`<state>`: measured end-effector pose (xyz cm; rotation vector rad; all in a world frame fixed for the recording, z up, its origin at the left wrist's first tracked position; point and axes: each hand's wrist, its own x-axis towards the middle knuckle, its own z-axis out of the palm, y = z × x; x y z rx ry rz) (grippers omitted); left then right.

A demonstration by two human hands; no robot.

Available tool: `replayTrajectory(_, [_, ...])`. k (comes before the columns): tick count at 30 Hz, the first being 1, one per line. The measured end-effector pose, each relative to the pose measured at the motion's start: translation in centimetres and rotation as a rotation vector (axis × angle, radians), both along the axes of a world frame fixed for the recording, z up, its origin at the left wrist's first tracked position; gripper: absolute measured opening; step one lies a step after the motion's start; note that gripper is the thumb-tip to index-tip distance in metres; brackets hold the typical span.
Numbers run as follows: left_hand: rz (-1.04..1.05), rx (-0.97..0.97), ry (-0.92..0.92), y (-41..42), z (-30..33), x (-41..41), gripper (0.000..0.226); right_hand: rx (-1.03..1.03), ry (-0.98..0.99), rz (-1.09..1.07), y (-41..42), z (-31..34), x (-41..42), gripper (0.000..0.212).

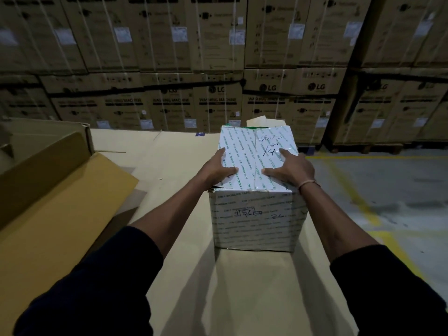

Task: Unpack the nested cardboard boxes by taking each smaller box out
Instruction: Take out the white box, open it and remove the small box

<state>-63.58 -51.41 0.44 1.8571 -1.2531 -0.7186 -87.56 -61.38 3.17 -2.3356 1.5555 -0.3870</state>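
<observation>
A white box [257,214] wrapped in printed tape, with handwriting on its top and front, stands on a flat cardboard surface [169,161]. My left hand [218,170] lies flat on the left part of its top, fingers spread. My right hand [289,169] rests on the right part of the top, fingers apart, a thin band on the wrist. Both hands press on the closed top flaps on either side of the centre seam. Behind the white box a pale cardboard flap [264,121] sticks up.
A large open brown box [46,151] with a lowered flap [60,214] sits to the left. A wall of stacked washing machine cartons [218,69] rises behind. To the right is grey floor [400,190] with yellow lines.
</observation>
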Motion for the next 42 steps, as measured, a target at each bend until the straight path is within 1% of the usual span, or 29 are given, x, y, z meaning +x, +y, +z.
replayTrajectory(4, [0.053, -0.065, -0.071, 5.5, 1.4, 3.4, 0.098, -0.067, -0.018, 0.057, 4.9, 1.8, 3.8, 0.110])
replayTrajectory(7, [0.080, -0.118, -0.134, 10.3, 3.3, 6.3, 0.098, -0.126, -0.039, 0.067, 9.3, 3.9, 7.0, 0.107])
replayTrajectory(10, [0.093, -0.203, -0.183, 15.0, 5.4, 8.8, 0.097, -0.179, -0.106, 0.072, 13.9, 6.0, 9.7, 0.104])
replayTrajectory(14, [0.095, -0.328, -0.276, 21.5, 9.0, 11.6, 0.091, -0.289, -0.191, 0.063, 20.1, 9.2, 12.9, 0.104])
replayTrajectory(17, [0.091, -0.427, -0.301, 25.9, 11.8, 13.4, 0.088, -0.392, -0.252, 0.043, 24.7, 12.2, 14.9, 0.104])
replayTrajectory(20, [0.075, -0.555, -0.304, 29.6, 14.7, 15.1, 0.089, -0.546, -0.307, -0.004, 29.1, 15.3, 16.6, 0.100])
replayTrajectory(24, [0.119, -0.733, -0.460, 33.8, 18.1, 17.1, 0.091, -0.743, -0.428, -0.046, 33.8, 17.8, 18.9, 0.098])
replayTrajectory(28, [0.143, -0.860, -0.567, 36.7, 20.5, 19.6, 0.095, -0.855, -0.550, -0.036, 36.4, 18.4, 21.8, 0.100])
replayTrajectory(32, [0.175, -0.929, -0.701, 38.6, 22.2, 23.3, 0.100, -0.908, -0.619, -0.022, 37.7, 18.8, 25.8, 0.096])
replayTrajectory(37, [0.239, -0.956, -0.791, 40.0, 22.9, 28.9, 0.101, -0.953, -0.665, 0.013, 38.3, 19.3, 31.8, 0.095])
replayTrajectory(42, [0.271, -0.918, -0.813, 40.5, 23.7, 35.0, 0.103, -0.930, -0.686, 0.052, 37.8, 20.1, 38.3, 0.093])
